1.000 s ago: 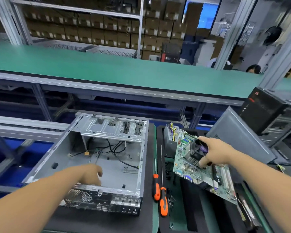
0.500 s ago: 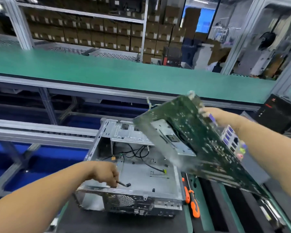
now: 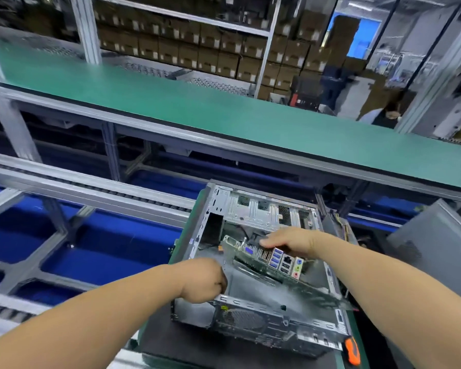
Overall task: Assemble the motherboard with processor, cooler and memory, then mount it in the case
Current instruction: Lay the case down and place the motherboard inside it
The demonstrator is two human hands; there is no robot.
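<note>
The case point(image 3: 253, 310) is open on top, but the tilted motherboard point(image 3: 274, 265) and right hand point(image 3: 290, 241) fill its centre-right, leaving room lower left.

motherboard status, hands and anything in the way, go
Right hand grips motherboard from above, board tilted inside the open case. Left hand curled at the case's near-left rim. Black cables lie behind the board.

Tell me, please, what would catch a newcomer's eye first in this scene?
Most striking is the green motherboard, tilted with its coloured ports facing the camera, held by the right hand inside the open metal case at lower centre. The left hand is at the case's near left edge. Behind runs a long green bench, and an orange screwdriver handle lies at the case's right corner.
</note>
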